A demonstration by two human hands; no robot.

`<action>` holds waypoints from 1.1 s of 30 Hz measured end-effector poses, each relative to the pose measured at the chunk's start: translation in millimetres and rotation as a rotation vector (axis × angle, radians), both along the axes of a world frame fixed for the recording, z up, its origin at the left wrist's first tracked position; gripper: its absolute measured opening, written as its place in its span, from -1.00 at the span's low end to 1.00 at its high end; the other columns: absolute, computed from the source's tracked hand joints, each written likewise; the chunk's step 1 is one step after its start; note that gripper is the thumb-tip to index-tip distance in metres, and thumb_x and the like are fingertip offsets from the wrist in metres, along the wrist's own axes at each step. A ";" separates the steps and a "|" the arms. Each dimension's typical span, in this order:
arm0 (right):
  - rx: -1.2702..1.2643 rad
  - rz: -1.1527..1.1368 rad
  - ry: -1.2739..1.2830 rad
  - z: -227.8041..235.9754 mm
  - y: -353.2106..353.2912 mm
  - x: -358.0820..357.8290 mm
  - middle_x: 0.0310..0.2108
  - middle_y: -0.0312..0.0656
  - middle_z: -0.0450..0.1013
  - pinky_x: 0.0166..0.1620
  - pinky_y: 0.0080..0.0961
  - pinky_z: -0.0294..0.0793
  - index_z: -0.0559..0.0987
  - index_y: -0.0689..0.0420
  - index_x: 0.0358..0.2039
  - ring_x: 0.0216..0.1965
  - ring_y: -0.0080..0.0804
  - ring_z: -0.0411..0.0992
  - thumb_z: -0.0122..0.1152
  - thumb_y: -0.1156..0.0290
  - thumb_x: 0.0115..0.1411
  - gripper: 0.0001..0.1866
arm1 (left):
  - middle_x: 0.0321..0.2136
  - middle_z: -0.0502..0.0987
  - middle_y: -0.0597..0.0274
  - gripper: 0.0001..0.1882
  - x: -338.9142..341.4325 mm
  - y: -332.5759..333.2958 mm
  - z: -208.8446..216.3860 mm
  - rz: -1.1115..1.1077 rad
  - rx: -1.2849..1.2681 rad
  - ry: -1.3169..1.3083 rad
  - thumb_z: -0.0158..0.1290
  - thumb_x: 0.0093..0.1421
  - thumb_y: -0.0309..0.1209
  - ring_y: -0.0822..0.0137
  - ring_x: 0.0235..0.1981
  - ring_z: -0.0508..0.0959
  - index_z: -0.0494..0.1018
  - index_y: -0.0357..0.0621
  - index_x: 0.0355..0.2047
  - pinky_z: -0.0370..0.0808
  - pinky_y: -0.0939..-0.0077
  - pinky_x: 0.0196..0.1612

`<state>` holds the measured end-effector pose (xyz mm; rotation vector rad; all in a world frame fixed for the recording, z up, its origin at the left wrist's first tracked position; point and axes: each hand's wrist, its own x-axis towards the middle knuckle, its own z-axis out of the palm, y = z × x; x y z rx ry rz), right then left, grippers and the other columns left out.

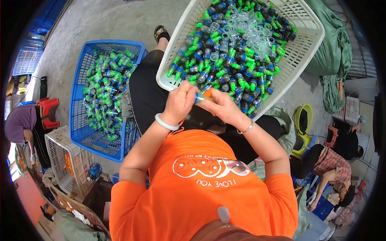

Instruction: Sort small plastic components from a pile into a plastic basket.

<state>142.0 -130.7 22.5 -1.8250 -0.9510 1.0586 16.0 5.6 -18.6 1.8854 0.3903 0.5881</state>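
Note:
My left hand (179,102) and my right hand (223,105) meet in front of my chest, by the near edge of the white basket (277,94). Between their fingers is a small plastic bottle (198,97) with a blue band and a clear greenish end. My left fingers close round the blue-banded end; my right thumb and fingers pinch the other. Something orange (208,92) shows at my right fingertips, too small to make out. The basket is filled with similar small dark bottles (237,76) with blue bands and green tops. Clear plastic caps (253,30) lie heaped on them.
A blue basket (76,116) of green-topped bottles stands at my left, beside my leg. Farther left are a white crate (60,148), a red chair (49,114) and a bending person (22,124). At right are a yellow-green tub (298,120), green sacking (331,48) and other people (333,160).

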 end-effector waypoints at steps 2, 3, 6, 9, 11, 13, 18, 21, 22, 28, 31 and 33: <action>-0.074 0.151 -0.182 3.8 12.0 0.2 -0.55 -0.21 0.45 -0.44 -0.43 0.39 0.49 0.17 -0.19 -0.51 -0.28 0.44 0.26 0.26 0.15 -0.70 | -0.49 0.52 0.03 -0.84 -13.9 10.9 -1.6 0.067 0.020 0.053 -0.07 0.31 -0.39 0.12 -0.50 0.55 0.43 -0.22 -0.34 0.45 0.35 -0.41; -0.072 0.152 -0.178 0.3 18.1 5.9 -0.55 -0.21 0.45 -0.44 -0.43 0.39 0.49 0.17 -0.19 -0.51 -0.28 0.44 0.26 0.26 0.15 -0.70 | -0.50 0.51 0.03 -0.86 -22.2 19.5 -0.7 0.131 0.041 0.073 -0.05 0.30 -0.40 0.07 -0.48 0.56 0.44 -0.20 -0.31 0.47 0.33 -0.40; 0.239 -0.056 -0.905 -27.3 44.8 51.1 -0.29 -0.18 0.48 -0.25 -0.31 0.40 0.49 0.10 -0.12 -0.28 -0.19 0.44 0.26 0.19 0.13 -0.63 | -0.39 0.51 0.03 -0.84 -56.5 71.8 -11.3 0.563 0.149 0.131 -0.02 0.28 -0.37 0.08 -0.32 0.54 0.47 -0.20 -0.32 0.44 0.30 -0.22; 0.092 -0.111 -1.168 -56.8 58.9 96.5 -0.23 -0.17 0.48 -0.20 -0.23 0.38 0.48 0.07 -0.10 -0.23 -0.14 0.43 0.27 0.12 0.09 -0.58 | -0.30 0.49 0.11 -0.84 -105.0 122.1 -28.7 0.891 0.495 0.349 0.06 0.21 -0.40 0.19 -0.28 0.48 0.48 -0.20 -0.24 0.39 0.35 -0.17; -0.027 -0.123 -1.260 -67.6 66.8 107.6 -0.25 -0.17 0.49 -0.20 -0.20 0.37 0.48 0.07 -0.10 -0.24 -0.12 0.43 0.28 0.09 0.08 -0.55 | -0.30 0.49 0.12 -0.84 -94.0 115.3 -27.7 0.807 0.533 0.325 0.08 0.17 -0.42 0.18 -0.28 0.47 0.49 -0.20 -0.25 0.39 0.34 -0.17; -0.163 -0.024 -1.287 -77.9 71.7 114.1 -0.29 -0.16 0.48 -0.20 -0.14 0.36 0.49 0.07 -0.11 -0.22 -0.14 0.44 0.26 0.13 0.08 -0.59 | -0.31 0.49 0.13 -0.82 -62.3 93.1 -19.8 0.637 0.597 0.270 0.13 0.10 -0.45 0.17 -0.30 0.46 0.50 -0.19 -0.26 0.38 0.32 -0.17; -0.313 0.035 -1.230 -69.7 84.0 106.3 -0.30 -0.13 0.46 -0.22 -0.16 0.36 0.47 0.07 -0.09 -0.25 -0.14 0.46 0.23 0.21 0.08 -0.60 | -0.37 0.48 0.12 -0.79 29.2 21.2 -42.1 0.115 0.484 0.286 0.23 -0.01 -0.39 0.08 -0.26 0.45 0.49 -0.15 -0.36 0.39 0.23 -0.19; -0.237 0.009 -1.190 -57.0 67.2 101.8 -0.30 -0.10 0.43 -0.22 -0.19 0.37 0.45 0.09 -0.06 -0.28 -0.15 0.47 0.21 0.27 0.07 -0.59 | -0.36 0.47 0.08 -0.74 70.9 5.1 -61.0 0.114 0.573 0.454 0.24 0.00 -0.31 0.06 -0.22 0.46 0.47 -0.16 -0.36 0.42 0.20 -0.20; -0.195 -0.004 -1.165 -53.5 60.7 100.8 -0.31 -0.09 0.41 -0.22 -0.20 0.37 0.43 0.10 -0.04 -0.30 -0.15 0.47 0.20 0.30 0.07 -0.58 | -0.34 0.47 0.06 -0.74 78.1 4.2 -66.3 0.096 0.573 0.493 0.24 0.01 -0.30 0.04 -0.22 0.46 0.46 -0.17 -0.37 0.43 0.19 -0.20; 0.186 -0.286 -0.487 -52.9 25.1 102.5 -0.25 -0.16 0.37 -0.19 -0.36 0.42 0.41 0.12 -0.01 -0.32 -0.32 0.42 0.18 0.45 0.14 -0.62 | -0.32 0.46 0.04 -0.75 79.4 12.5 -77.6 -0.014 0.340 0.465 0.17 0.12 -0.35 0.15 -0.32 0.50 0.40 -0.19 -0.29 0.47 0.30 -0.25; 0.423 -0.496 0.137 -66.8 21.0 77.4 -0.30 -0.29 0.34 -0.20 -0.54 0.38 0.36 0.13 0.02 -0.29 -0.48 0.38 0.18 0.50 0.18 -0.61 | -0.37 0.46 0.12 -0.72 64.0 20.0 -73.5 -0.118 -0.279 0.260 0.12 0.18 -0.35 0.31 -0.40 0.48 0.31 -0.23 -0.21 0.46 0.44 -0.33; 0.512 -0.468 0.148 -71.5 25.7 58.2 -0.27 -0.32 0.32 -0.20 -0.60 0.40 0.36 0.14 0.02 -0.29 -0.58 0.35 0.16 0.55 0.20 -0.63 | -0.39 0.46 0.17 -0.70 52.0 23.2 -68.6 -0.149 -0.578 0.152 0.09 0.22 -0.35 0.40 -0.44 0.47 0.27 -0.24 -0.17 0.46 0.51 -0.37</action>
